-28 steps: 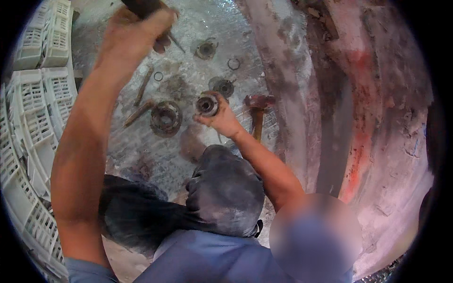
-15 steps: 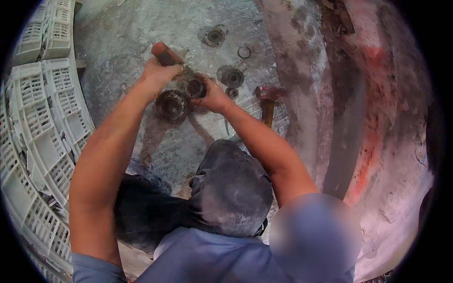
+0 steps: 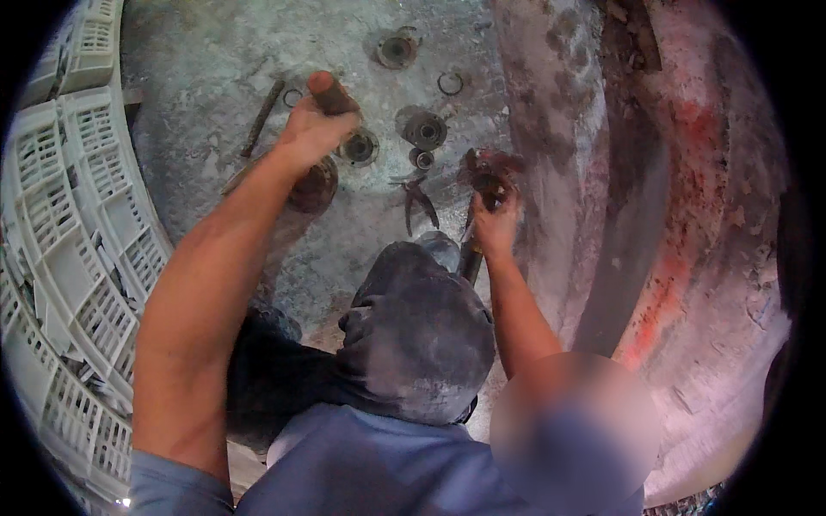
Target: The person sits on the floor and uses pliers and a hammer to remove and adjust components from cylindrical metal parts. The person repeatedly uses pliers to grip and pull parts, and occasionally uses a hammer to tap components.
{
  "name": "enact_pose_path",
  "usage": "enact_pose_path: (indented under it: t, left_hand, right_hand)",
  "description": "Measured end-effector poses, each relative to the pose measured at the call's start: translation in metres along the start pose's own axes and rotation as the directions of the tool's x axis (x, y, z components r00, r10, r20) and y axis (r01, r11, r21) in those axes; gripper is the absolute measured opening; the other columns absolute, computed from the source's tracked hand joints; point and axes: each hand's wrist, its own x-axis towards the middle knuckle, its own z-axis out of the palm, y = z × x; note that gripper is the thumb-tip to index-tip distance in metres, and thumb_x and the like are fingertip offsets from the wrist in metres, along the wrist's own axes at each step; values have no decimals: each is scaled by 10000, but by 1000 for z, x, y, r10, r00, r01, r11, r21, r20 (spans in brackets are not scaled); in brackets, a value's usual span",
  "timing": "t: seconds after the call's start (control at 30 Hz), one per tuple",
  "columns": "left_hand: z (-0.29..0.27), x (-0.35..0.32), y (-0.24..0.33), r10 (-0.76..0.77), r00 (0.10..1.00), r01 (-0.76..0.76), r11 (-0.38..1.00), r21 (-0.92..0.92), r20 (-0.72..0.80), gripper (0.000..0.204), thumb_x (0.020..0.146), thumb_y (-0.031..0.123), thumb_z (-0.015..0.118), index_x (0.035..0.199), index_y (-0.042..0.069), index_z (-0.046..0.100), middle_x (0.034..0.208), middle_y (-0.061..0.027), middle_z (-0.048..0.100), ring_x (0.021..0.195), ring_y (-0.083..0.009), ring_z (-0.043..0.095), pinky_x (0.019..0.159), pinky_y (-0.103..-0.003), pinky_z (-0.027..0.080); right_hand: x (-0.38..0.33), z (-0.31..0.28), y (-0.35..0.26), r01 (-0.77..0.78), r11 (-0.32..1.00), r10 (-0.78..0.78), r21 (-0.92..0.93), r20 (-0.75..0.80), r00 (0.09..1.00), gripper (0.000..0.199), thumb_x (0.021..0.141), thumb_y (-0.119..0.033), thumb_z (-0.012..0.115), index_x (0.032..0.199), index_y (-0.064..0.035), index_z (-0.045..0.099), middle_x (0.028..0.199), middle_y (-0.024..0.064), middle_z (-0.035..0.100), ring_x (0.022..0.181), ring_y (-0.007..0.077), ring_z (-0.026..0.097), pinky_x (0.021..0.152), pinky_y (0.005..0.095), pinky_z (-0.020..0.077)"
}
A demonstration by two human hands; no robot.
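My left hand (image 3: 311, 133) is wrapped round a thick, short metal bar (image 3: 334, 95) with a reddish end. Beneath that wrist lies a large round metal part (image 3: 317, 187), half hidden by my forearm. Just right of the fist, a flanged metal ring (image 3: 358, 148) rests on the floor. Over to the right, my right hand (image 3: 496, 225) grips a dark, round, hollow metal part (image 3: 490, 189). It is held over the hammer (image 3: 499, 161), covering some of the hammer's head and handle.
Pliers (image 3: 419, 205) lie open on the concrete floor, below a small ring (image 3: 422, 160) and a dark disc (image 3: 426, 129). Farther off are a flange (image 3: 396, 52) and a thin snap ring (image 3: 450, 83). A thin rod (image 3: 264, 118) lies left. White plastic crates (image 3: 107, 185) line the left side.
My right hand has carried the dark round part rightward, away from my left hand, to the hammer. My left hand has shifted slightly right with the bar. The pliers and flanged ring are now uncovered.
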Motion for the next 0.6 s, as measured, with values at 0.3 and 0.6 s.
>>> enact_pose_path:
  t: [0.3, 0.6]
  left_hand:
    - [5, 9, -11, 44, 999, -45, 998, 37, 22, 264, 768, 231, 705, 916, 12, 697, 884, -69, 701, 861, -169, 652, 797, -331, 506]
    - [7, 4, -2, 45, 999, -44, 996, 74, -11, 285, 767, 230, 701, 959, 20, 711, 942, -93, 718, 924, -183, 669, 852, -324, 511]
  right_hand:
    - [-20, 5, 56, -242, 961, 265, -133, 197, 944, 600, 821, -226, 716, 1329, -26, 466, 1194, 239, 621, 1102, 408, 612, 919, 460, 484]
    - [-2, 2, 51, -253, 952, 288, -170, 223, 931, 563, 840, -269, 709, 1291, -26, 475, 1187, 229, 631, 1092, 412, 617, 918, 464, 487]
